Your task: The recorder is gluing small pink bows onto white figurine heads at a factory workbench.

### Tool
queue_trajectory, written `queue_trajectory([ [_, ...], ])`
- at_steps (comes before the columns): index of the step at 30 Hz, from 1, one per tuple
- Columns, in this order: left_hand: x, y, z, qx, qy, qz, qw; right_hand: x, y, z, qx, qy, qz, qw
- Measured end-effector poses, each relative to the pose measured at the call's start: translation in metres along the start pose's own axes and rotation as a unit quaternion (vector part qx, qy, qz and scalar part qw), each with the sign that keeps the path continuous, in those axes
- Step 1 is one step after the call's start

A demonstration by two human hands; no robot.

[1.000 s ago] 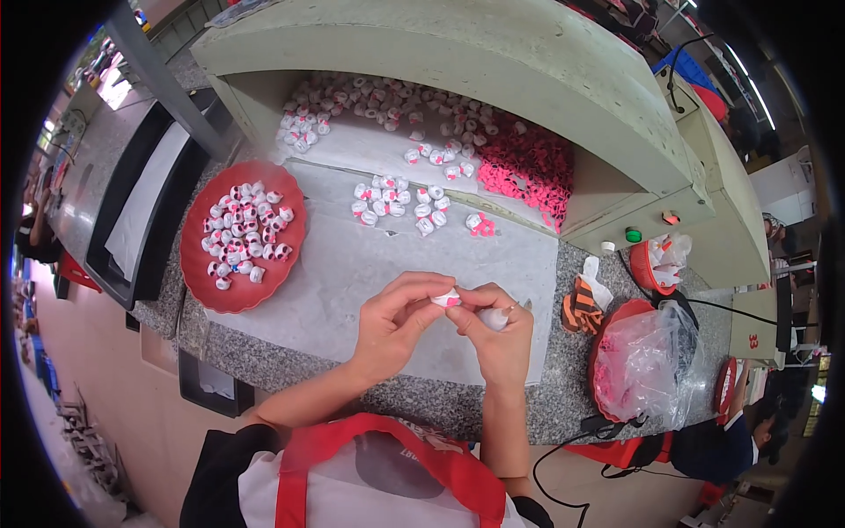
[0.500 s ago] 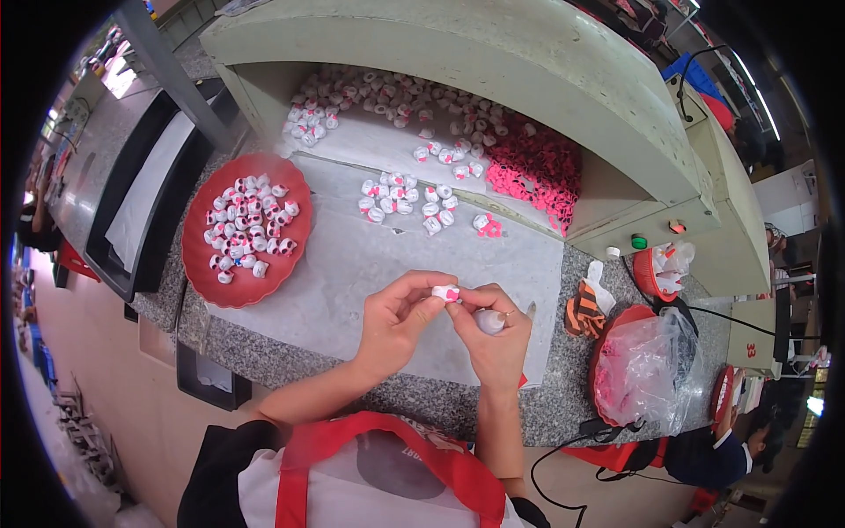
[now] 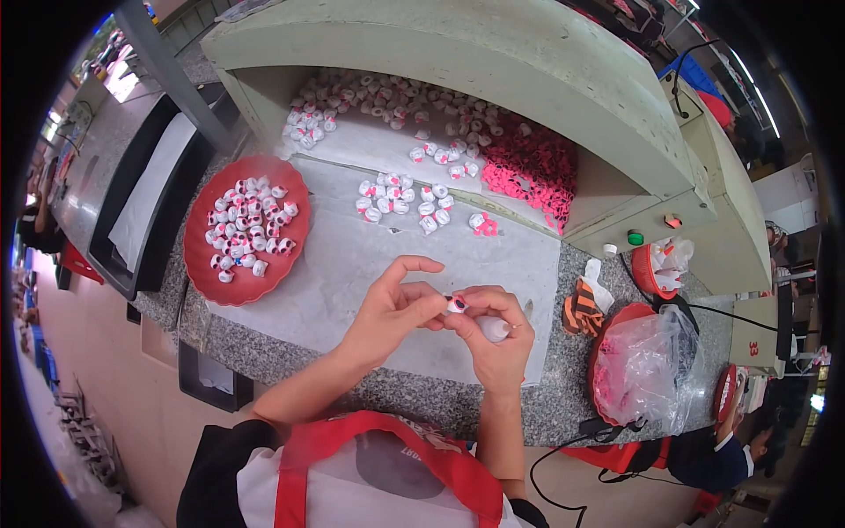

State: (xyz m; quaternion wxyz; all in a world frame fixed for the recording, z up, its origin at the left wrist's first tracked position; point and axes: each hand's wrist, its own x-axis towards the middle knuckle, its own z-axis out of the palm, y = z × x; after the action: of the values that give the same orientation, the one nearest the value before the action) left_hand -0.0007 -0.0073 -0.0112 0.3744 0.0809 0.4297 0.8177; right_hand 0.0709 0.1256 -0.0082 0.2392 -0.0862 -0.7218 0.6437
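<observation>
Over the white sheet, a small white toy head with pink and dark markings is between my two hands. My right hand pinches it between thumb and index finger, and a small white squeeze bottle is tucked in the same palm. From the left, my left hand closes its thumb and a bent finger on the toy head's near side, its index finger raised clear. Several similar toy heads sit in groups beyond my hands. Beside them lies one with small pink pieces.
A red scalloped plate at the left holds several finished-looking heads. More white heads and a pink heap lie under the grey metal hood. At the right are an orange-black cloth, a red cup and a bag-covered red tray.
The toy head has turned, so a dark marking now faces up. My left index finger has lifted off it and stretched out. The squeeze bottle stays in my right palm.
</observation>
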Motion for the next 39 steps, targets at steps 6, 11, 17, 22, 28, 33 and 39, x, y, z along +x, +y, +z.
queue_trajectory([
  [6,-0.007,0.003,-0.005,0.201,-0.1,0.131,0.966,-0.001,0.002,-0.012,0.169,-0.09,0.052,0.98],
  [11,-0.009,0.004,-0.008,0.221,-0.068,0.128,0.965,-0.001,0.002,-0.001,0.244,-0.061,0.117,0.961],
  [17,-0.01,0.008,-0.014,0.141,-0.058,0.109,0.982,0.002,0.009,0.019,0.225,-0.032,0.141,0.964],
  [22,-0.015,0.015,-0.044,0.117,0.044,0.08,0.989,0.011,0.017,0.058,0.203,-0.045,0.227,0.952],
  [28,-0.021,0.03,-0.107,0.33,0.273,0.199,0.881,0.016,0.039,0.1,0.173,-0.079,0.281,0.941],
  [33,0.02,0.038,-0.107,0.677,0.356,0.305,0.567,0.005,0.044,0.06,0.104,-0.038,0.239,0.965],
  [39,0.085,-0.004,-0.101,0.726,0.249,0.248,0.592,-0.016,0.031,0.02,0.072,0.016,0.171,0.982],
])
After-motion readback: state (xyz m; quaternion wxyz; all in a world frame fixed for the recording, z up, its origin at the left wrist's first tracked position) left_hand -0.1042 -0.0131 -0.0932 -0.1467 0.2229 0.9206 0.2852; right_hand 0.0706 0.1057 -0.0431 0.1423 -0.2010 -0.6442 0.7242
